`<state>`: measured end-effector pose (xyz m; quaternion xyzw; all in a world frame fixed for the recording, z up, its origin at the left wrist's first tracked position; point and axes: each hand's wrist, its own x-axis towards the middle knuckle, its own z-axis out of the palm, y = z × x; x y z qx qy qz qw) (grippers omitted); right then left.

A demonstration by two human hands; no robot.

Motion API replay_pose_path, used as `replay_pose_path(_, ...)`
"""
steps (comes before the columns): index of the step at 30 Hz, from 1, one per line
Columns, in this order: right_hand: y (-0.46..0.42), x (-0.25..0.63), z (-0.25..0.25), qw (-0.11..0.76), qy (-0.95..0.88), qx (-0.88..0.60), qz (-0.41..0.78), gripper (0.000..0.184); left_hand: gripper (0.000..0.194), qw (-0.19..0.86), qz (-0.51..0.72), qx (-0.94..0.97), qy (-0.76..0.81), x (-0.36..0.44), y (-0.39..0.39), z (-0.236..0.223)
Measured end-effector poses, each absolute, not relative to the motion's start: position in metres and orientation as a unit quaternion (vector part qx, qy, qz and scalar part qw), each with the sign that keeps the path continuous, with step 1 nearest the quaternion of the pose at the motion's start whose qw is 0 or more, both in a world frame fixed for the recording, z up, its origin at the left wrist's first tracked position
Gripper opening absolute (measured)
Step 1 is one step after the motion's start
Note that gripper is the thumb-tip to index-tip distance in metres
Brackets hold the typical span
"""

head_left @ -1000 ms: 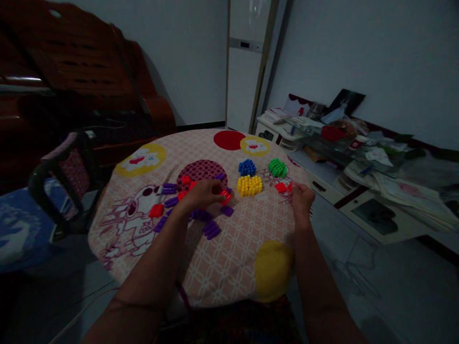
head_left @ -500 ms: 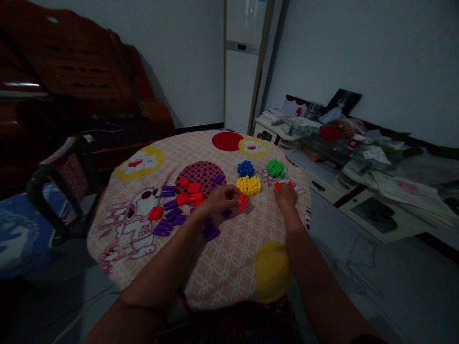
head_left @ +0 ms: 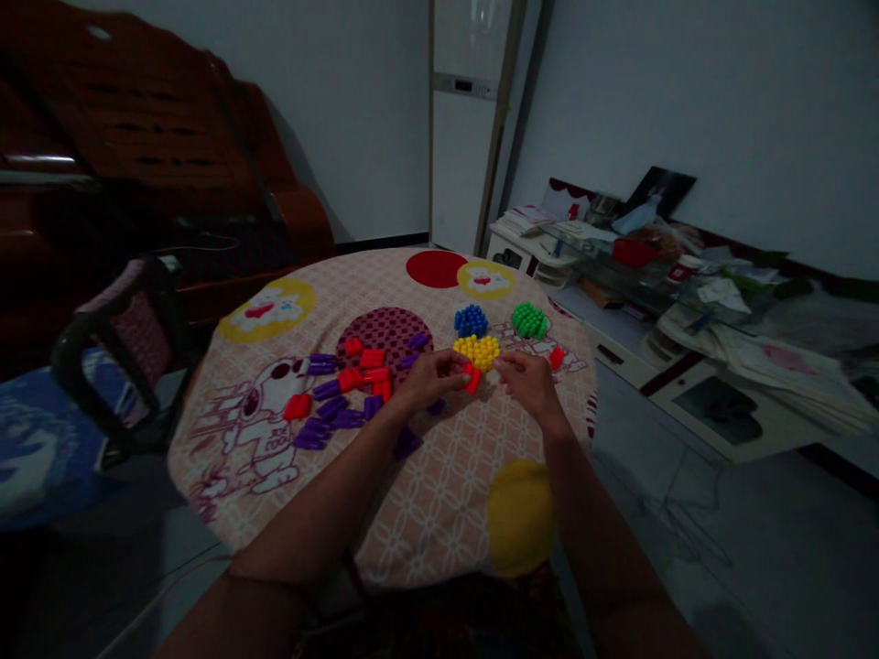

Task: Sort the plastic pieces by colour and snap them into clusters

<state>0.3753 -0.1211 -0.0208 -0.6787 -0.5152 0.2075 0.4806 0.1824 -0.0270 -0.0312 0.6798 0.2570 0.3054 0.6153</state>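
My left hand (head_left: 438,378) pinches a red plastic block (head_left: 473,379) between thumb and fingertips, just above the cloth. Close to its right, my right hand (head_left: 528,380) has thumb and fingers drawn together; whatever is between them, if anything, I cannot make out. Just beyond both hands sits a yellow cluster of knobbly pieces (head_left: 479,351). Behind it are a blue cluster (head_left: 471,320) and a green cluster (head_left: 529,320). A small group of red blocks (head_left: 557,357) lies past my right hand. Loose red blocks (head_left: 350,379) and purple blocks (head_left: 313,433) are scattered left of my left hand.
A patterned cloth covers the round table (head_left: 439,513). At the left stands a chair (head_left: 130,348), with a wooden sofa (head_left: 157,146) behind. A cluttered low cabinet (head_left: 618,339) runs along the right wall. A tall white appliance (head_left: 461,156) stands at the back.
My right hand has left the red blocks at the right and moved left, beside my left hand. My left hand, still holding its red block, has shifted slightly right.
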Motion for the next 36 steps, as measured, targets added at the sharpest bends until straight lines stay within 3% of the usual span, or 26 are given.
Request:
replay_pose_path(9, -0.132, 0.348, -0.010, 0.498, -0.524, -0.579, 0.376, 0.022, 0.036, 0.561, 0.298, 0.725, 0.266, 0.184, -0.034, -0.025)
replay_pose_path(16, -0.140, 0.360, -0.006, 0.491, -0.544, -0.490, 0.472, 0.054, 0.045, 0.699, 0.246, 0.624, 0.249, 0.181, -0.037, -0.024)
replay_pose_path(21, -0.138, 0.359, -0.012, 0.486, -0.532, -0.515, 0.464, 0.029, 0.050, 0.740, 0.224, 0.591, 0.232, 0.181, -0.038, -0.024)
replay_pose_path(24, -0.139, 0.359, -0.016, 0.492, -0.524, -0.528, 0.452, 0.024, 0.051, 0.745, 0.219, 0.589, 0.225, 0.183, -0.039, -0.027)
replay_pose_path(28, -0.142, 0.377, -0.013, 0.552, -0.462, -0.569, 0.397, 0.026, 0.052, 0.737, 0.227, 0.597, 0.221, 0.182, -0.037, -0.029)
replay_pose_path(32, -0.143, 0.429, -0.016, 0.649, -0.323, -0.655, 0.215, 0.023, 0.050, 0.715, 0.257, 0.609, 0.228, 0.177, -0.033, -0.025)
replay_pose_path(34, -0.141, 0.460, -0.022, 0.640, -0.264, -0.713, 0.108, 0.019, 0.049, 0.710, 0.268, 0.608, 0.233, 0.176, -0.032, -0.024)
replay_pose_path(36, -0.137, 0.484, -0.030, 0.572, -0.235, -0.786, 0.010, 0.016, 0.048, 0.708, 0.269, 0.609, 0.235, 0.175, -0.032, -0.024)
